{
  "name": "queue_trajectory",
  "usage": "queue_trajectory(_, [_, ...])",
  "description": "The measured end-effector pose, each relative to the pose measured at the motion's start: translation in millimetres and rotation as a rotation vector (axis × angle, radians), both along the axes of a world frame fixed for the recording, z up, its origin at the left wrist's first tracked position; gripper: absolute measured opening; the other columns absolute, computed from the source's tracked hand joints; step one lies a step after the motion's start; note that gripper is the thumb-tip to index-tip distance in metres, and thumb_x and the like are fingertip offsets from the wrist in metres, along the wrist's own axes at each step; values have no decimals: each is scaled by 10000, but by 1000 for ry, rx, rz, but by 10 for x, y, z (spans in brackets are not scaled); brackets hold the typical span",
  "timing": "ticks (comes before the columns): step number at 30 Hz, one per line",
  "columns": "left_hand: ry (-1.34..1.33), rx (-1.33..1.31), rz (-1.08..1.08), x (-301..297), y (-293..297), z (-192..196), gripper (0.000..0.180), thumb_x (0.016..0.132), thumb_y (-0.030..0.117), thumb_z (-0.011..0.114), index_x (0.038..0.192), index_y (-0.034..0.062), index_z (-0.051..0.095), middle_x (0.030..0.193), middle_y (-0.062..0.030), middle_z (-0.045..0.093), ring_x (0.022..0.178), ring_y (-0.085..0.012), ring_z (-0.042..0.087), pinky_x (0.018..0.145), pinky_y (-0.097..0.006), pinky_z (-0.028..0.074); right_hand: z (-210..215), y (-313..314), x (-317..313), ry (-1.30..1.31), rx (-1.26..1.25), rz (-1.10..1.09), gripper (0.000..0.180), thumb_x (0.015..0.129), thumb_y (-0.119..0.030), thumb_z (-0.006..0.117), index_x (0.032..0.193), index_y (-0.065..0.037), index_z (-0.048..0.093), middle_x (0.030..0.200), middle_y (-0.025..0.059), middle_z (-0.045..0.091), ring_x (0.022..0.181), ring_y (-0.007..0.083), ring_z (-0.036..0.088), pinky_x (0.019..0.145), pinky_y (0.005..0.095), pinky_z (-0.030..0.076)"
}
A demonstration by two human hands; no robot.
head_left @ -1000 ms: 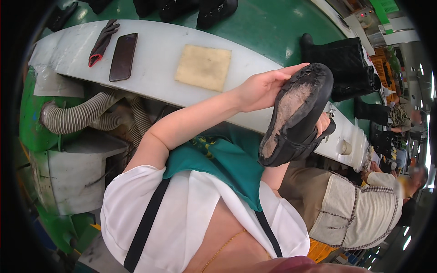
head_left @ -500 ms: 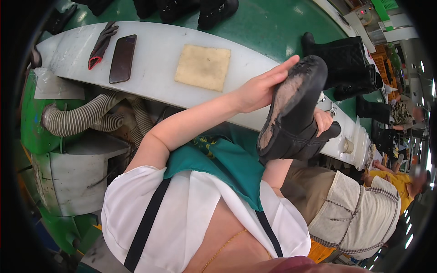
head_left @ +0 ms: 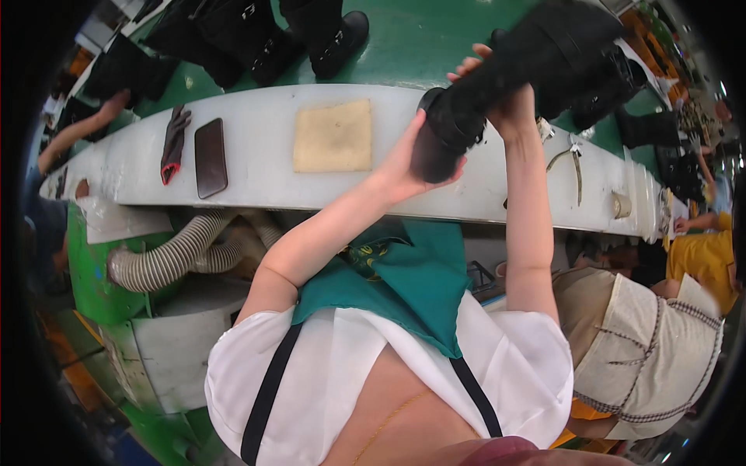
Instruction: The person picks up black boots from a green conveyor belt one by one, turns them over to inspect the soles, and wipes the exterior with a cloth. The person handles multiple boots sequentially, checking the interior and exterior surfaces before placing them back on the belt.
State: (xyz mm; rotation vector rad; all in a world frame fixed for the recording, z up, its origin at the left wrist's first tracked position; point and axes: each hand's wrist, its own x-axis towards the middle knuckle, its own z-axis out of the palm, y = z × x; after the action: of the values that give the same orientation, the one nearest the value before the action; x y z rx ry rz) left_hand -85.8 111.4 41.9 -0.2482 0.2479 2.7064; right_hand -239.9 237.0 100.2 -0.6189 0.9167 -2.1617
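Observation:
A black boot (head_left: 536,58) is held up over the white work ledge (head_left: 256,182), its toe pointing down toward me. My left hand (head_left: 408,159) cups the toe end of the boot. My right hand (head_left: 505,101) grips the boot at its middle, fingers wrapped over the top. A tan square pad (head_left: 334,136) lies on the ledge just left of my left hand.
A dark phone (head_left: 210,157) and a black-and-red glove (head_left: 174,141) lie at the ledge's left. Pliers (head_left: 571,159) and a tape roll (head_left: 620,204) sit at its right. More black boots (head_left: 256,35) stand on the green belt. Ribbed hoses (head_left: 167,260) run below. Other people work left and right.
The boot was held sole-up close to me; both hands have lifted it forward over the ledge and turned it so the upper shows.

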Motion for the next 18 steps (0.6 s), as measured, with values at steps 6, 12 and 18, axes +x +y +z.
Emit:
queue_trajectory(6, [-49,186,-62,-111,-103,10,659,898,579,450,1338,91,408,1290,-170,455,1102,-326,514,894,-471,480,28,-408,-21,122,263,-259,513,993,-480,263,1019,-33,512,886,133,640,851,239,645,807,374,520])
queue_trajectory(12, [296,-932,336,124,-48,124,858,870,609,453,1475,80,153,1473,-176,271,1346,-317,292,1091,-479,245,-259,-362,124,276,253,-403,351,975,-372,408,928,-49,535,794,77,611,809,182,623,777,313,508])
queue_trajectory(18, [460,-1666,608,171,-12,101,538,880,296,631,1275,-32,474,1286,-119,510,1183,-231,472,1015,-324,341,-242,-412,333,798,494,-435,318,979,-211,420,1215,-5,473,1090,121,592,1080,202,544,924,309,420])
